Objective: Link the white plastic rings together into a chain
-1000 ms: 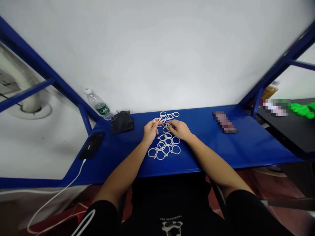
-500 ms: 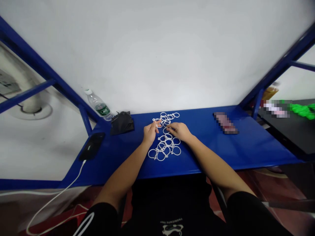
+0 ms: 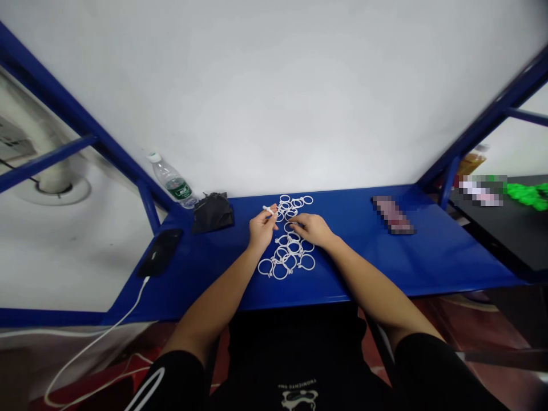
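My left hand (image 3: 262, 229) is closed in a pinch on a white plastic curtain ring (image 3: 269, 210), seen nearly edge-on above the fingertips. Just to its right, my right hand (image 3: 315, 229) has thumb and fingers brought together at the edge of another white ring (image 3: 288, 228); the contact is partly hidden by the fingers. Several like rings, each with a small eyelet, overlap in a near pile (image 3: 280, 270) in front of my hands. A smaller far group (image 3: 307, 200) lies beyond them, towards the wall.
The blue tabletop (image 3: 355, 268) meets a white wall. On the left are a water bottle (image 3: 177, 185), a black pouch (image 3: 213, 212) and a black power bank (image 3: 159, 254) with a white cable (image 3: 107, 337). A blurred-out phone-like object (image 3: 391, 214) lies on the right.
My left hand has turned the held ring, so it now shows edge-on above the fingertips. My right hand has stayed nearly still.
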`<state>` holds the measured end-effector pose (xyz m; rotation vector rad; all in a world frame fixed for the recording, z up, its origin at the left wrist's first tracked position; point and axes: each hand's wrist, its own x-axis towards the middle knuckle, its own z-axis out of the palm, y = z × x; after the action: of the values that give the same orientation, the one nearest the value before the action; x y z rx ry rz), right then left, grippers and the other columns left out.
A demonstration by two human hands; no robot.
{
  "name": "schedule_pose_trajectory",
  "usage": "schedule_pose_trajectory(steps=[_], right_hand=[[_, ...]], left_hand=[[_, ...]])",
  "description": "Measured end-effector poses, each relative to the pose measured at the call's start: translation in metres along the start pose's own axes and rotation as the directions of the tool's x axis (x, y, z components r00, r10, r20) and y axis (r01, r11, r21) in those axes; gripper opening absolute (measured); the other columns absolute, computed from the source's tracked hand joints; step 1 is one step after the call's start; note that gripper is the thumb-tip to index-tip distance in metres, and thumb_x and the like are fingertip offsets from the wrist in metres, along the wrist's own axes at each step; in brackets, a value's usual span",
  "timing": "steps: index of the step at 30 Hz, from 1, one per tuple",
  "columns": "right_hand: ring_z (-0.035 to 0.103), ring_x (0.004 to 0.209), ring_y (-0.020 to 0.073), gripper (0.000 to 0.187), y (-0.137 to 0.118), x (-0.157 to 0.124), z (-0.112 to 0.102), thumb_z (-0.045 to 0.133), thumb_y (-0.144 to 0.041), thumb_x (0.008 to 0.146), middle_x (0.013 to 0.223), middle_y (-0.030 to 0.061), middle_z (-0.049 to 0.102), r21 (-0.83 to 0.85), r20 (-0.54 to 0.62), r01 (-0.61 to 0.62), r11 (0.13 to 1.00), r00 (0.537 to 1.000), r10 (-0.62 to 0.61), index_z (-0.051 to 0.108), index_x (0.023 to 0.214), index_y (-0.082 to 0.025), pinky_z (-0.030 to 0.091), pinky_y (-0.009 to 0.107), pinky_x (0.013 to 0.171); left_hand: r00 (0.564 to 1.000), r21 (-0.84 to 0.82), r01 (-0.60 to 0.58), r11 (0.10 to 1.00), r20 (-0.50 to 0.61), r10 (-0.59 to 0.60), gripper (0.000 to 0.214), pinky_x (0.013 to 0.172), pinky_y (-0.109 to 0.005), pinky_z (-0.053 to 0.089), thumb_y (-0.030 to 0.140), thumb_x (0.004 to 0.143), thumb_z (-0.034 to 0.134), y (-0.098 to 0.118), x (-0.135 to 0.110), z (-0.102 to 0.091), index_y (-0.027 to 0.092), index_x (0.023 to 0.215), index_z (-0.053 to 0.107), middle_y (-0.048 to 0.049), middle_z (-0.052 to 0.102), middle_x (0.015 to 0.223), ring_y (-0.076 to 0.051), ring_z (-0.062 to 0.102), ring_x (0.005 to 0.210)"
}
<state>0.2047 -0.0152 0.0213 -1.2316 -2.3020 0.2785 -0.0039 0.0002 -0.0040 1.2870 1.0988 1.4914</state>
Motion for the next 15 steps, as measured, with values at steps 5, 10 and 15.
schedule_pose_trajectory(steps=[5,10,15], right_hand=[[0.074,0.095,0.0206,0.026,0.000,0.000,0.000,0.062,-0.030,0.103,0.109,0.0082,0.080,-0.004,-0.021,0.005,1.000,1.000,-0.005,0.078,0.121,-0.022,0.050,0.030,0.079],[0.073,0.094,0.0200,0.027,0.000,-0.001,0.001,0.063,-0.028,0.102,0.109,0.0084,0.080,0.007,-0.020,0.004,1.000,1.000,-0.004,0.077,0.123,-0.022,0.050,0.029,0.079],[0.072,0.094,0.0199,0.027,0.000,-0.001,0.000,0.062,-0.028,0.102,0.109,0.0083,0.079,0.001,-0.010,0.009,1.000,1.000,-0.009,0.077,0.123,-0.022,0.050,0.029,0.080]], left_hand=[[0.999,-0.003,-0.036,0.999,0.034,0.036,0.033,0.048,-0.023,0.045,0.048,0.083,0.077,0.003,-0.003,0.002,0.016,0.091,0.081,-0.0151,0.074,0.133,-0.009,0.061,0.058],[1.000,-0.043,0.004,0.999,0.026,-0.003,0.038,0.047,-0.022,0.039,0.048,0.090,0.064,0.009,-0.004,0.000,0.015,0.078,0.077,-0.0127,0.079,0.114,-0.007,0.058,0.054],[0.994,-0.012,-0.111,0.994,0.014,0.112,0.035,0.052,-0.025,0.042,0.041,0.090,0.059,0.016,-0.008,-0.003,0.017,0.067,0.072,-0.0111,0.079,0.117,-0.009,0.058,0.057]])
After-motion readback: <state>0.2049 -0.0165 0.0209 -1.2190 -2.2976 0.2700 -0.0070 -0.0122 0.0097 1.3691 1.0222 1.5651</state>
